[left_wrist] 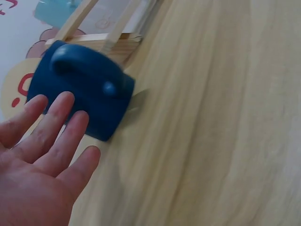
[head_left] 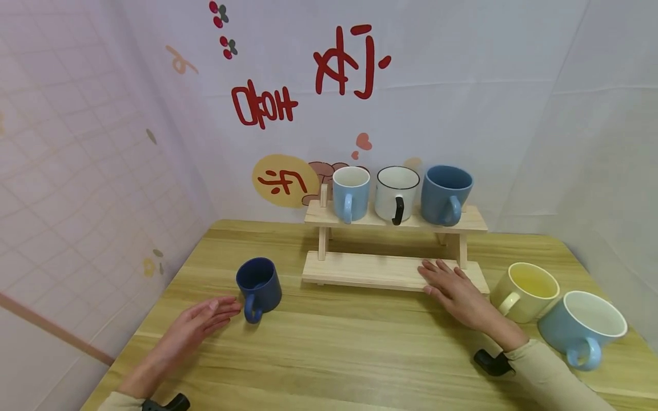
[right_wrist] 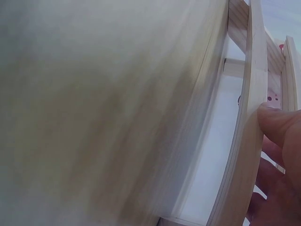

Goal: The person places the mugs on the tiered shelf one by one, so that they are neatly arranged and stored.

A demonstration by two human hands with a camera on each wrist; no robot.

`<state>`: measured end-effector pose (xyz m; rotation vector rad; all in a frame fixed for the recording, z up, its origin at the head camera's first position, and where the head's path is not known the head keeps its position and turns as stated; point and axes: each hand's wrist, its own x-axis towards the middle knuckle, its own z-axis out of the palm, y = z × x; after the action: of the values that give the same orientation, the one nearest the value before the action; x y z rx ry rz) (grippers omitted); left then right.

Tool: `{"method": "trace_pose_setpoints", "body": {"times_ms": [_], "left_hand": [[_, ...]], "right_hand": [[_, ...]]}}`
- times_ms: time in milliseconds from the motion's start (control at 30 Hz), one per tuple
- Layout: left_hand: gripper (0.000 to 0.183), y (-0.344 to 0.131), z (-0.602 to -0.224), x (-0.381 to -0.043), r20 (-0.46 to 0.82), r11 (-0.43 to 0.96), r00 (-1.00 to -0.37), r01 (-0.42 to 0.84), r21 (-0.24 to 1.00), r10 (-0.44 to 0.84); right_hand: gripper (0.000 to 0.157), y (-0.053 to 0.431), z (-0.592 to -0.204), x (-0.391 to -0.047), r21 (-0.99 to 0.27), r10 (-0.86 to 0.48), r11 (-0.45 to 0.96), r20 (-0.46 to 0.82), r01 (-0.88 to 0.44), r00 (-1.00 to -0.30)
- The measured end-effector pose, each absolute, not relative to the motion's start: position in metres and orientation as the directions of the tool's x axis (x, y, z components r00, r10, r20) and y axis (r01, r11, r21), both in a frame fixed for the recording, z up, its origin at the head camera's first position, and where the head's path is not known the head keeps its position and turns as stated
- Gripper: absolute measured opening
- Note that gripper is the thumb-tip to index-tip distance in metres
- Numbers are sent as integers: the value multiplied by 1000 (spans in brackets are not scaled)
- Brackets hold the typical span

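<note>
In the head view a dark blue mug [head_left: 268,294] stands upright on the table at left, its handle toward the person. Beside it is my left hand [head_left: 205,319], fingers extended, with the tips close to the handle; whether they touch is unclear. The left wrist view has the same mug [left_wrist: 101,110] just beyond the spread fingers [left_wrist: 61,146]. My right hand [head_left: 454,291] rests on the right end of the lower shelf [head_left: 360,271] of a two-tier wooden rack, fingers extended. Its thumb [right_wrist: 273,122] lies at the shelf board's edge [right_wrist: 240,174] in the right wrist view.
On the rack's upper shelf [head_left: 321,213] stand a light blue mug [head_left: 357,197], a white mug with black handle [head_left: 388,200] and a medium blue mug [head_left: 437,200]. A yellow mug [head_left: 537,305] and a wide light blue mug [head_left: 560,328] stand right of the rack, near the right forearm.
</note>
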<state>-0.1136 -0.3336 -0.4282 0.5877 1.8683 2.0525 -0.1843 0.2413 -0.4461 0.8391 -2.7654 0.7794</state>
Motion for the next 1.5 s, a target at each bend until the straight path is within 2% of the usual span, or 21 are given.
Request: {"method": "trace_pose_setpoints", "body": {"times_ms": [67, 167, 400, 633, 733, 1033, 1267, 1500], "left_hand": [[45, -330, -432, -115, 83, -129, -859, 20, 991, 505], [48, -320, -436, -116, 45, -99, -877, -3, 995, 479], [50, -295, -445, -114, -58, 41, -931, -47, 998, 359], [45, -278, -445, -113, -95, 191, -979, -60, 980, 179], [46, -274, -443, -115, -103, 214, -985, -73, 974, 137], [39, -264, -445, -114, -6, 236, -999, 5, 972, 46], [39, -259, -452, -110, 59, 163, -998, 52, 985, -37], [41, -259, -453, -105, 129, 102, -991, 125, 987, -35]], "right_hand": [[46, 242, -447, -185, -436, -475, 710, 283, -553, -833], [46, 243, -447, -185, -438, -473, 709, 285, -553, -833], [46, 243, -448, -184, -442, -482, 704, 277, -556, -831], [46, 239, -449, -186, -441, -491, 700, 274, -561, -827], [46, 239, -448, -186, -436, -489, 705, 271, -559, -829], [47, 240, -446, -186, -431, -486, 709, 273, -558, -830], [47, 242, -445, -187, -425, -488, 710, 278, -561, -828], [46, 243, -447, -186, -431, -484, 712, 272, -555, -832]]}}
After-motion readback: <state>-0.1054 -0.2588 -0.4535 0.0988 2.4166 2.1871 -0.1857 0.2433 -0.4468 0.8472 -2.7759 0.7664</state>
